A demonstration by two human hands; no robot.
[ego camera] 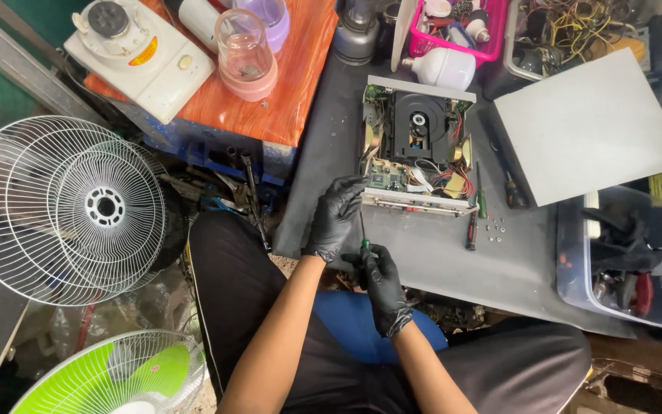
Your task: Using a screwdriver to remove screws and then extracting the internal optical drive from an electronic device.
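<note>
An opened disc player [417,148] with bare circuit boards and coloured wires lies on the dark mat [423,253]. My left hand [334,218], in a black glove, rests fingers spread on the mat at the player's near left corner, touching its front edge. My right hand [382,280], also gloved, is closed around the green handle of a screwdriver [362,234] whose thin shaft points up toward the player's front panel.
The player's grey lid [588,126] lies to the right. Two more screwdrivers [475,211] and loose screws [496,227] sit near it, with a plastic bin of tools [622,261] beyond. Fan grilles [63,207] stand left; a blender base [139,50] and jars are on the orange board.
</note>
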